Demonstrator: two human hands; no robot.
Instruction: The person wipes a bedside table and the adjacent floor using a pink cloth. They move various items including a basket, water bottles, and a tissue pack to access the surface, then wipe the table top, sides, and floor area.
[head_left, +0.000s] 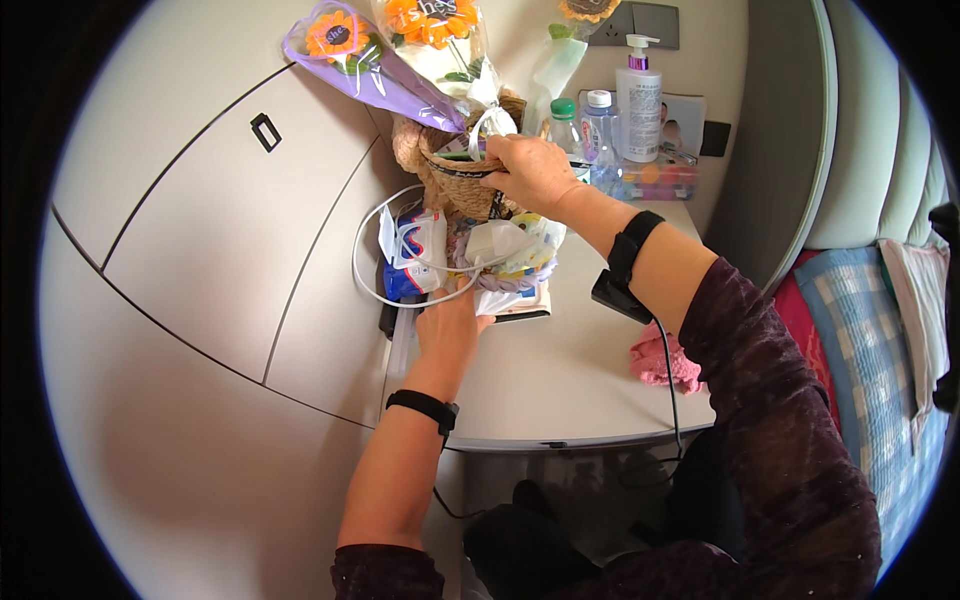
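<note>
My right hand grips the rim of a woven straw basket, which stands at the back of the white tabletop. Wrapped artificial sunflowers lean above it, one in purple paper and one in clear film with a white ribbon. My left hand reaches in among the things before the basket, its fingertips partly hidden. Beside those fingers are a blue-and-white wet-wipes packet and a looped white cable. A white box-like item and a yellow-printed plastic packet lie close by.
Behind my right hand stand a green-capped bottle, a white-capped bottle and a white pump bottle. A pink cloth lies at the right. Cabinet panels border the left; a checked bed cover is far right.
</note>
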